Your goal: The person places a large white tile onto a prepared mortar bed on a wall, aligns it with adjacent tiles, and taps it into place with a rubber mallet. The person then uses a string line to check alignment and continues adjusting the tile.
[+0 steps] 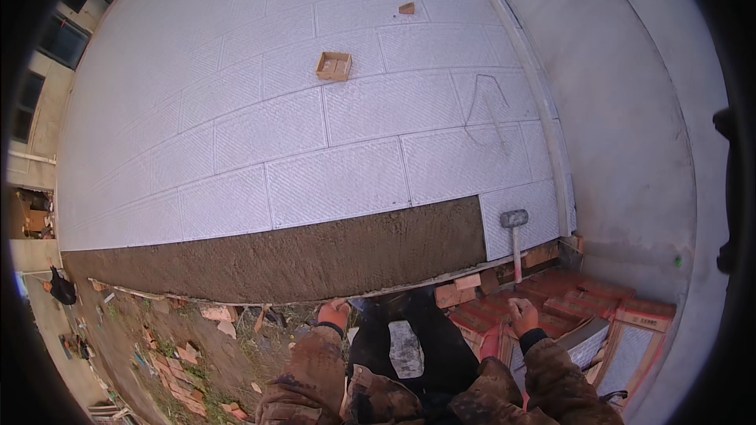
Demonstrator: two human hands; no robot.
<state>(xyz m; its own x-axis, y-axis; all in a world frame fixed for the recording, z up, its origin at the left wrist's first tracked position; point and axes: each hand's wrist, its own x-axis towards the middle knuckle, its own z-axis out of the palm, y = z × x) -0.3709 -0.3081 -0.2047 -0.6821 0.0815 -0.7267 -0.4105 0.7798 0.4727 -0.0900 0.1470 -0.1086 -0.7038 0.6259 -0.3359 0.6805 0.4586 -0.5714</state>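
A brown bed of wet mortar (pixel 339 254) runs across in front of me, its surface levelled. Along its near edge lies a thin strip (pixel 185 297). My left hand (pixel 334 313) is closed right at that strip, left of my legs; what its fingers hold, if anything, is hidden. Held above red tile boxes (pixel 563 295), my right hand (pixel 524 318) has its fingers curled in, and nothing shows in them. A mallet (pixel 514 220) with a dark head and pale handle rests head-first on the light grey paving tile (pixel 492 205) at the mortar's right end.
Beyond the mortar stretches a floor of laid grey tiles (pixel 339 169), with a small open box (pixel 335 66) and a brick piece (pixel 406 8) on it. A plain wall (pixel 630 110) rises at right. Broken bricks (pixel 181 382) litter the lower ground at left.
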